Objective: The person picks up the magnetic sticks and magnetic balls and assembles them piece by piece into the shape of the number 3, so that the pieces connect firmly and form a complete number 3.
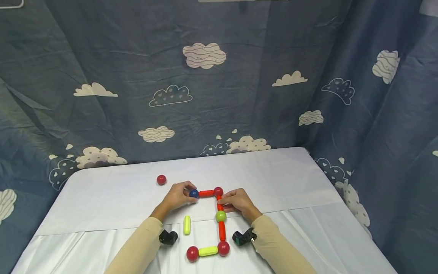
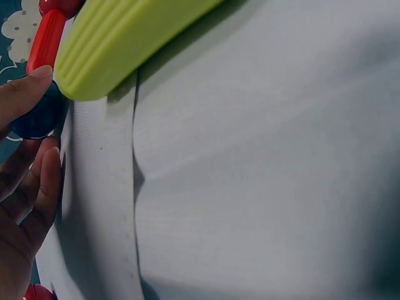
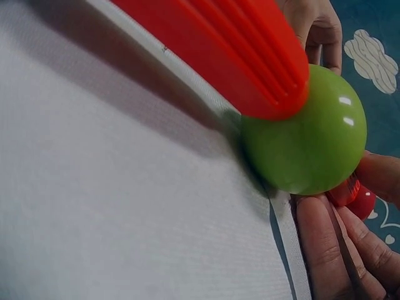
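Note:
My left hand [image 1: 176, 196] pinches a blue ball [image 1: 194, 193] at the far left end of a chain of rods and balls. A red rod [image 1: 206, 193] runs from it to a red ball [image 1: 218, 191] at the corner. Below that ball, my right hand [image 1: 238, 201] grips a second red rod [image 1: 219, 206] between thumb and fingers. This rod meets a green ball [image 3: 306, 134], close up in the right wrist view. From there another red rod [image 1: 222, 231] leads down to a red ball [image 1: 223, 248], then a yellow-green rod [image 1: 208, 251] and a last red ball [image 1: 192, 254].
A loose yellow-green rod [image 1: 186, 225] lies inside the bent chain, large in the left wrist view. One loose red ball [image 1: 161, 179] sits beyond my left hand. White cloth [image 1: 102, 205] covers the table, with a seam across it. A blue cloud-patterned curtain [image 1: 239, 95] hangs behind.

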The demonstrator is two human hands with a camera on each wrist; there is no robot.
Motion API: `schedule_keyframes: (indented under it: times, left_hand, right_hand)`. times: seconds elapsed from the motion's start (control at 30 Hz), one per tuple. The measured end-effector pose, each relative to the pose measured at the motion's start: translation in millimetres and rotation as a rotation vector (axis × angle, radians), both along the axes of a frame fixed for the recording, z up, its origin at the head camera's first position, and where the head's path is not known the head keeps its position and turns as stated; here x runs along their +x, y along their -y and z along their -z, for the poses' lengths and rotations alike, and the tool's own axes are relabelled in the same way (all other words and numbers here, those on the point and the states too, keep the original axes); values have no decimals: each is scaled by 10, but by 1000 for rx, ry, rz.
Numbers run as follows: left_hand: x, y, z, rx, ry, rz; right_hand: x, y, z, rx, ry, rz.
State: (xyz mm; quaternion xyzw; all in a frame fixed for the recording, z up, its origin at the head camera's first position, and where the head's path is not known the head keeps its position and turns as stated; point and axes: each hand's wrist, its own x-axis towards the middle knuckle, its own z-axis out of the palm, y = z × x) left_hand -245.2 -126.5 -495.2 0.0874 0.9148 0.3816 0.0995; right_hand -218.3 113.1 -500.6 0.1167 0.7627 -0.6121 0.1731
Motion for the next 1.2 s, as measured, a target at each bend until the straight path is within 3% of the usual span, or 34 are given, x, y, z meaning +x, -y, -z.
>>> schedule_keyframes:
  times: [0.2,0.47,0.7,0.97,1.1,1.2]
  left_hand:
    - [38,44,-61,7,5,1]
    - [168,261,-156,38,4,4]
    - [335,413,-164,81,26,172]
    - [516,443,-177,127,120,338]
    - [581,449,-144,132,129,379]
    - [626,440,-98,138,107,374]
  right_hand:
    - [6,-6,0,0,4,3]
    - [7,7,-2,3,9,-7]
    - [-4,7,8,-12,4,-2]
    - [-19,11,19,-9,9,14]
    - [-21,14,25,-5,6,14]
    - [-13,15,12,2,6,7]
